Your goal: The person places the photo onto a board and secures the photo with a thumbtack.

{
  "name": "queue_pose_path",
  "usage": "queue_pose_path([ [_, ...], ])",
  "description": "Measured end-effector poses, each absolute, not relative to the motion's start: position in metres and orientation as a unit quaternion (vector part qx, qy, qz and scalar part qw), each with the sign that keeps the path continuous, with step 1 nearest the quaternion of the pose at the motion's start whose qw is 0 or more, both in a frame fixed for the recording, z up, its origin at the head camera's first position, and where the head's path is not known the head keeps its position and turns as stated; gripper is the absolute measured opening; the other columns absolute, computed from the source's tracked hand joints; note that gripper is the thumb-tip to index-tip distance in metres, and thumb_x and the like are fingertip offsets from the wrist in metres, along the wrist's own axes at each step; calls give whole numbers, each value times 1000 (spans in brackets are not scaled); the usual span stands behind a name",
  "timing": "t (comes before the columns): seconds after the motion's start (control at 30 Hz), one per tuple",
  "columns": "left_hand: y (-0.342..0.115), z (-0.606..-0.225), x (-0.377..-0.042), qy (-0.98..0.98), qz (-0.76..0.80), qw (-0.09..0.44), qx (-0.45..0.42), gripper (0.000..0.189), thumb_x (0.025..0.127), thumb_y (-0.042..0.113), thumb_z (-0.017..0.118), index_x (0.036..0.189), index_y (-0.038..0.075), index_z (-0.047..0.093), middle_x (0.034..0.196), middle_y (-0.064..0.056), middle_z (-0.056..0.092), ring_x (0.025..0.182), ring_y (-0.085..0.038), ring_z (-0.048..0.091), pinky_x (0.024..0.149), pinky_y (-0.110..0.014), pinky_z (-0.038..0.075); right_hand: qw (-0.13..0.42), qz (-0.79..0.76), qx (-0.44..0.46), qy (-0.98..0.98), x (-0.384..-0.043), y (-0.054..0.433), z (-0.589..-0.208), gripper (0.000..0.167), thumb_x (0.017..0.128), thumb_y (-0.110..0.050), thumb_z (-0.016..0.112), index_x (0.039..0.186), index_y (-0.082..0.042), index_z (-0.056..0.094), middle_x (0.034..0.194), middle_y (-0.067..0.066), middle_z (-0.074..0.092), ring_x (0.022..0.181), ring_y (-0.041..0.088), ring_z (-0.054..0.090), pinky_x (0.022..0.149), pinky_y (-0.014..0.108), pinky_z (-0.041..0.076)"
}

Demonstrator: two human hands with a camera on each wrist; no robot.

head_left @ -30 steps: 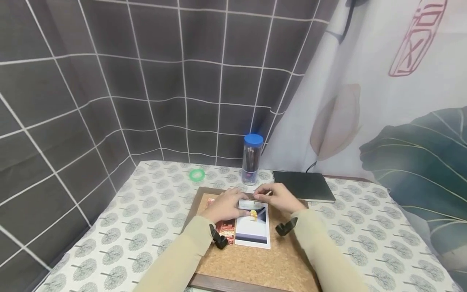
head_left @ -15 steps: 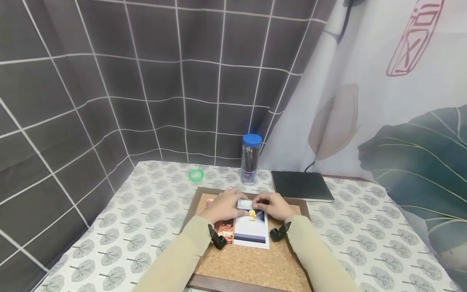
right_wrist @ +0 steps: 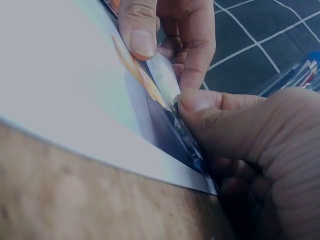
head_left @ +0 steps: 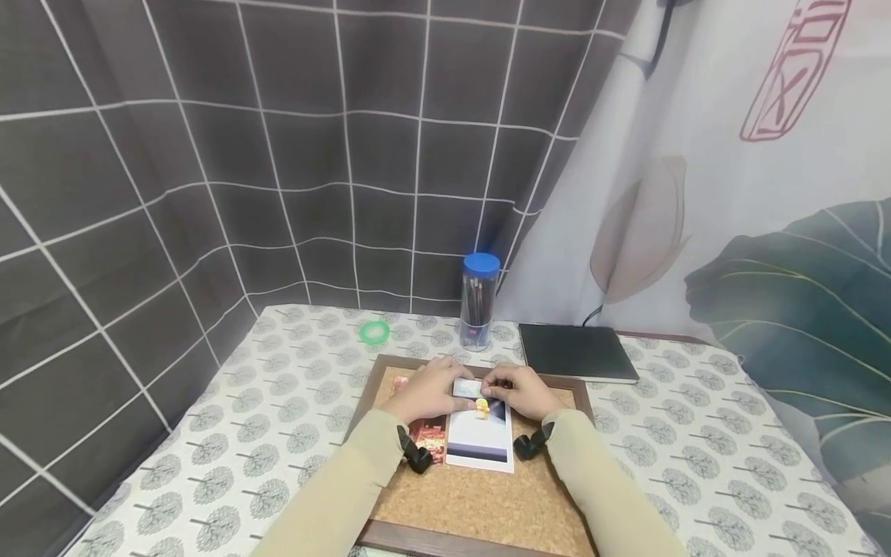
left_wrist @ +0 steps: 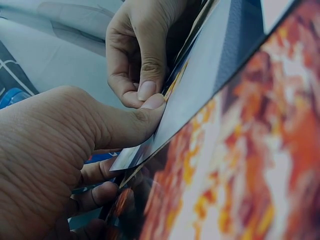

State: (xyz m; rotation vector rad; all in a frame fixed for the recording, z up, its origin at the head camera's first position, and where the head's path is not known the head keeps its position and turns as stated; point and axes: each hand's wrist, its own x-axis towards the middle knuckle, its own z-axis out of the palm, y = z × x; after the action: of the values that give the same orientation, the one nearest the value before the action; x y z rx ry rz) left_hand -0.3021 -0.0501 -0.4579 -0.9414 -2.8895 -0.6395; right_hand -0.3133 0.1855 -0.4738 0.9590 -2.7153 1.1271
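Note:
On a wood-framed cork board (head_left: 480,503) lies a photo (head_left: 480,449) with a white border and a small yellow figure. My left hand (head_left: 431,391) holds it near its upper left. The thumb lies on its face and the fingers bend past its top edge. At the photo's top, my right hand (head_left: 522,391) pinches something small and mostly hidden. A shiny, crinkled clear strip (right_wrist: 189,142), apparently tape, runs along that edge in the right wrist view. Left of this photo lies a red and orange photo (left_wrist: 220,170), partly under the left hand in the head view.
Behind the board stand a clear tube of brushes with a blue lid (head_left: 480,302) and a green ring, like a tape roll (head_left: 374,333). A black flat case (head_left: 578,353) lies behind the board's right corner. Curtains hang beyond the table.
My right hand has come down and slightly left onto the photo's top edge, then stayed there over the last half second. The left hand has kept its place on the photo.

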Motion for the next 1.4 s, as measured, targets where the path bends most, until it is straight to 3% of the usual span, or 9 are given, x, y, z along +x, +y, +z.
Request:
queue_pose_path([
  [0.23, -50, -457, -303, -929, -208, 15, -306, 53, 86, 53, 74, 127, 20, 66, 128, -1, 59, 121, -22, 53, 105, -48, 42, 29, 350, 301, -887, -313, 183, -471, 5, 92, -20, 74, 89, -23, 74, 88, -12, 64, 79, 8, 56, 73, 26, 50],
  [0.57, -50, -456, -302, -929, -214, 10, -301, 51, 86, 52, 74, 126, 20, 66, 128, -1, 59, 122, -24, 52, 106, -50, 41, 19, 334, 236, -913, -311, 174, -465, 5, 87, -18, 77, 83, -20, 77, 85, -9, 62, 84, 10, 57, 83, 35, 49],
  [1.13, -50, -454, -300, -931, -214, 0, -295, 50, 86, 52, 74, 126, 23, 65, 126, 0, 58, 121, -23, 52, 105, -50, 41, -26, 335, 180, -924, -314, 168, -460, 8, 89, -14, 75, 81, -15, 76, 84, -3, 58, 79, 14, 51, 76, 33, 45],
  [1.4, -51, -455, -300, -930, -215, 3, -298, 50, 87, 52, 74, 126, 23, 64, 127, -1, 58, 123, -24, 51, 106, -53, 40, 0, 330, 215, -919, -311, 172, -464, 7, 90, -19, 75, 83, -21, 74, 81, -6, 54, 75, 13, 49, 70, 30, 42],
])
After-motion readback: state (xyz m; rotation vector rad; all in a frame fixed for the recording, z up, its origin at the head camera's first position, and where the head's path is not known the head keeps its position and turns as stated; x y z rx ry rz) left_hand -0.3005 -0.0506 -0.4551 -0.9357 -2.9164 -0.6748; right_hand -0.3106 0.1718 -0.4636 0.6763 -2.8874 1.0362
